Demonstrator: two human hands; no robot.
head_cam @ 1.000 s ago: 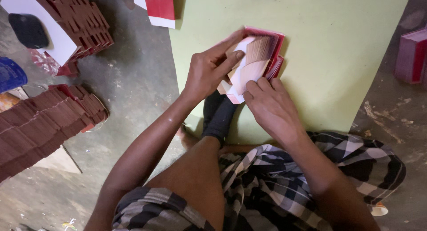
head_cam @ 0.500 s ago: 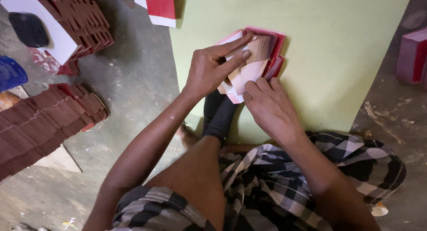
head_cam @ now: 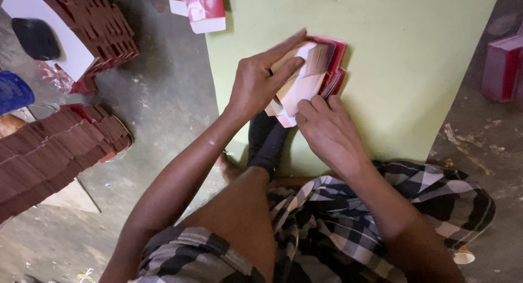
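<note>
A small red and white cardboard box blank [head_cam: 313, 73] lies partly folded on a pale green sheet [head_cam: 403, 54]. My left hand [head_cam: 259, 81] presses down on its flaps from the left, the forefinger stretched along the top edge. My right hand [head_cam: 327, 130] holds the blank's lower edge with fingers curled under it. Both hands grip the same piece. Its pale inner side faces up, with red outer panels showing at the right edge.
Long stacks of flat dark red blanks [head_cam: 49, 152] lie on the concrete floor at left, with another stack [head_cam: 92, 21] at top left. A red and white blank [head_cam: 199, 5] lies at top centre. Red boxes [head_cam: 504, 65] sit at right. My checked cloth [head_cam: 348, 223] covers my lap.
My left forefinger has slid farther along the top flap and pressed it flatter. The right hand has stayed in place at the lower edge.
</note>
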